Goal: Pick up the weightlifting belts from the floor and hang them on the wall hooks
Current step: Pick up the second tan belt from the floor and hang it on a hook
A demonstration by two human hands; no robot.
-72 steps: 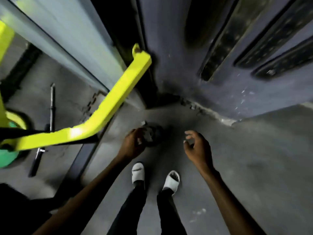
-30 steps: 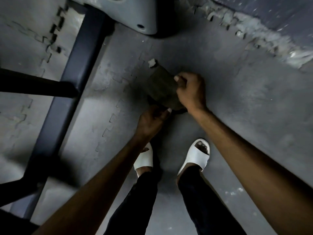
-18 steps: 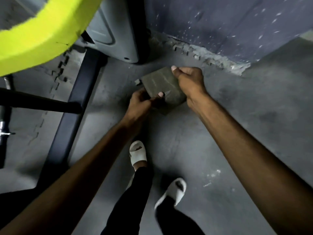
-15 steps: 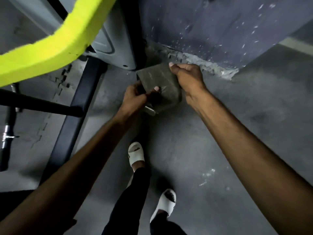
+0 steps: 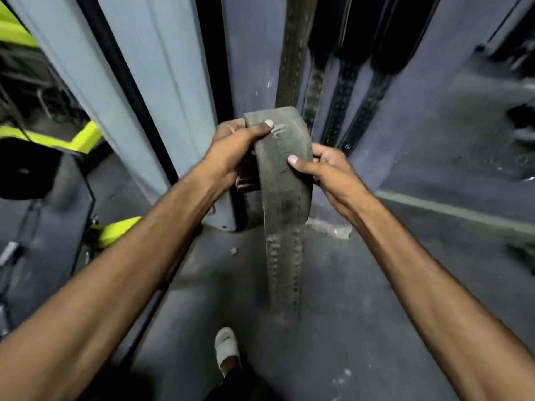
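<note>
- Head view, the task's thing: the grey-green belt (image 5: 285,183) is in the middle of the frame, lifted off the floor (image 5: 362,314) and in front of the wall (image 5: 419,96).
- The left hand (image 5: 234,151) grips the folded top of the belt, with the thumb over the upper edge and the fingers clamped around it.
- The right hand (image 5: 333,172) pinches the belt's right edge, with the thumb on the front face and the fingers curled behind.
- Edges: the narrow end with two rows of holes hangs down free below both hands; its tip is blurred. A buckle (image 5: 246,183) shows just under the left hand.
- Open room: four hung belts (image 5: 341,105) are on the wall at the upper middle, side by side, just above the held one. The wall to their right is bare.
- At the left a pale grey column (image 5: 162,82) stands near the left hand, with a yellow frame (image 5: 75,137) behind it.
- The floor is dark grey, with a pale line (image 5: 448,209) at the right. One white slipper (image 5: 227,347) is at the bottom middle.
</note>
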